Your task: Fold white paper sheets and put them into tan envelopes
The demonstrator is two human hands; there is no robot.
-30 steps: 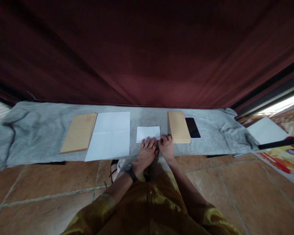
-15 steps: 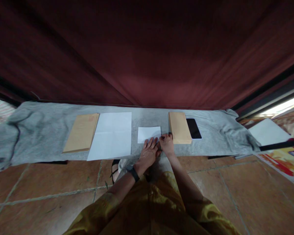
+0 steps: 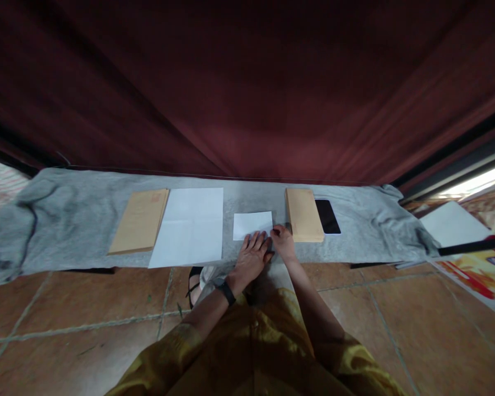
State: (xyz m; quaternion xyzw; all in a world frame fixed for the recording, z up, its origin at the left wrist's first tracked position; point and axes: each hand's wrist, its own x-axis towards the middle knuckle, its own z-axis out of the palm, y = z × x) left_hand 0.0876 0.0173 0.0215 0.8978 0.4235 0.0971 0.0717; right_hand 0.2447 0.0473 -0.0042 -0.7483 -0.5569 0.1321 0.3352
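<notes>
A small white folded sheet of paper (image 3: 251,221) lies in front of me on the grey cloth. My left hand (image 3: 252,257) rests flat with fingers stretched over its lower edge, and a dark band circles that wrist. At the paper's lower right corner, my right hand (image 3: 283,241) has its fingers curled together in a pinch on the edge; the fingertips are small and partly hidden. Just right of that hand is a stack of brown envelopes (image 3: 304,215). Larger white sheets (image 3: 192,225) with faint crease lines lie to the left.
Another pile of brown envelopes (image 3: 139,221) sits left of the large sheets. A phone (image 3: 327,216) lies partly beside the right stack. Grey cloth (image 3: 367,220) covers the narrow bench. Behind it hangs a dark red curtain (image 3: 247,110); brown floor tiles (image 3: 107,308) show below.
Both hands stay at the folded paper's lower edge. My right hand has shifted very slightly at the corner. The whole view has moved a little.
</notes>
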